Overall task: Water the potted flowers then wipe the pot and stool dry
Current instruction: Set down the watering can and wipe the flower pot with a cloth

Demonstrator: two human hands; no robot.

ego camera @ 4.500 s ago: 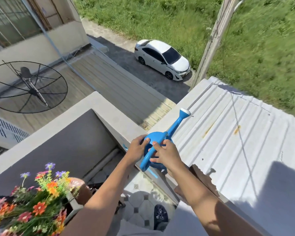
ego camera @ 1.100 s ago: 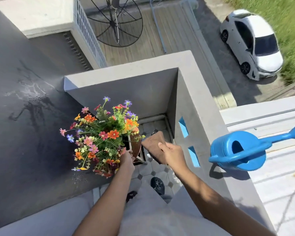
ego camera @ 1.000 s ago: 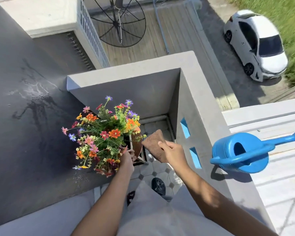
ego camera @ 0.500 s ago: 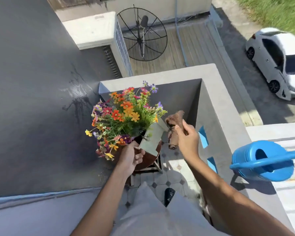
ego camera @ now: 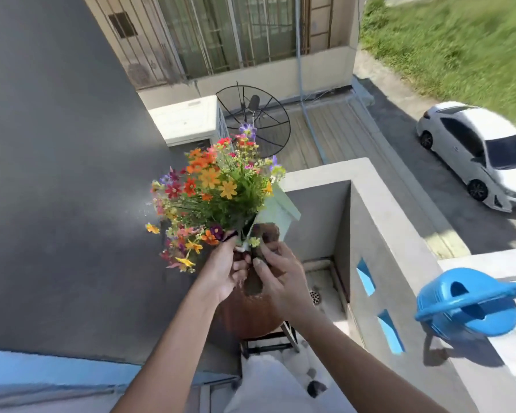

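Note:
A brown clay pot [ego camera: 248,318] of mixed orange, red and purple flowers [ego camera: 212,192] stands on a dark-framed stool [ego camera: 270,342] in the balcony corner. A pale green birdhouse ornament [ego camera: 280,208] leans out of the pot. My left hand [ego camera: 225,271] grips the pot's near rim under the flowers. My right hand [ego camera: 280,272] presses a brown cloth [ego camera: 267,234] against the rim beside it. The blue watering can [ego camera: 471,305] rests on the parapet ledge at the right, away from both hands.
A grey parapet wall [ego camera: 393,239] with blue cut-outs runs along the right. A dark grey wall [ego camera: 57,174] stands close on the left. A floor drain [ego camera: 315,296] sits on the tiled floor behind the pot. Far below are a white car [ego camera: 483,156] and a satellite dish [ego camera: 253,120].
The view has tilted up and drawn closer to the pot. My right hand brought the brown cloth from beside the pot onto its rim. My left hand stays on the pot.

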